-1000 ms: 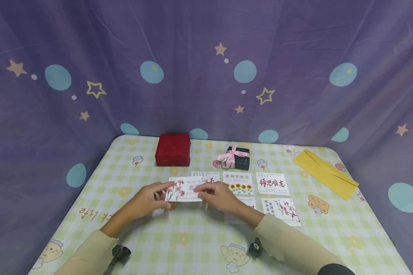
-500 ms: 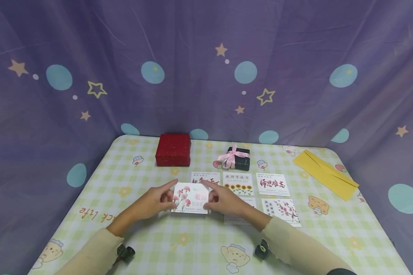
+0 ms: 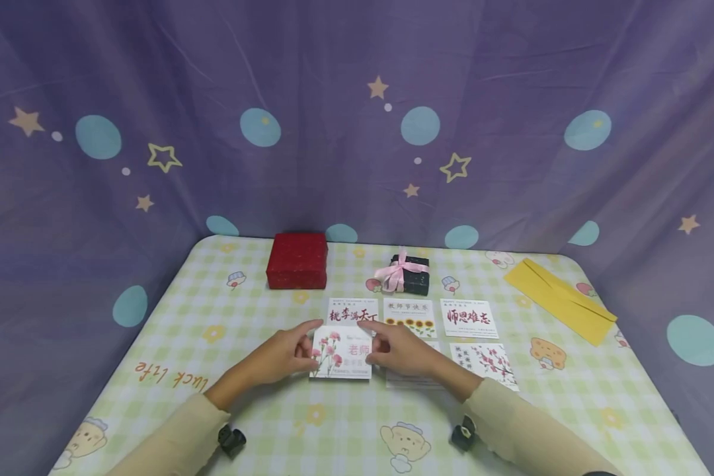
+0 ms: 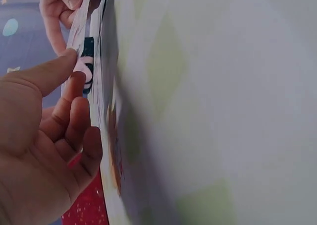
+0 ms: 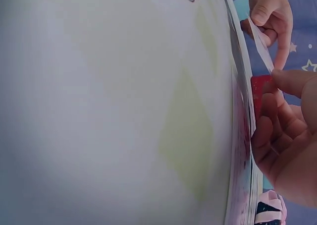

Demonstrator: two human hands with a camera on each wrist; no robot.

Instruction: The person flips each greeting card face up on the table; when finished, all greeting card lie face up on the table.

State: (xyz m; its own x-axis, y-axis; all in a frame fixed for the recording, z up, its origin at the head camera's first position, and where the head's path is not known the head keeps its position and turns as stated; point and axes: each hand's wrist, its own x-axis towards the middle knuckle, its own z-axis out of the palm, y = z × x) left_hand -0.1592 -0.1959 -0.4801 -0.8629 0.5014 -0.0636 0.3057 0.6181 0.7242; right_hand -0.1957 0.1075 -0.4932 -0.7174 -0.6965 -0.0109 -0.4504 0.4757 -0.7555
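A white card with pink carnations and pink writing (image 3: 340, 360) is held low over the table, in front of the upper-left card (image 3: 351, 309). My left hand (image 3: 278, 357) pinches its left edge between thumb and fingers; the left wrist view shows the thumb (image 4: 57, 72) on its face. At the right edge, my right hand (image 3: 406, 350) grips it the same way, its other fingers curled behind. The right wrist view shows the card (image 5: 261, 44) tilted, raised off the tabletop. Under my right forearm, a lower-row card (image 3: 407, 382) is mostly hidden.
A sunflower card (image 3: 409, 320), a red-lettered card (image 3: 469, 319) and a blossom card (image 3: 484, 363) lie flat to the right. Behind stand a red box (image 3: 297, 261) and a black box with pink ribbon (image 3: 415, 281). A yellow envelope (image 3: 559, 301) lies at the far right.
Both hands have brought the carnation card rightward and nearer to me, uncovering the upper-left card. My right fingers, earlier over the card's face, now hold its right edge.
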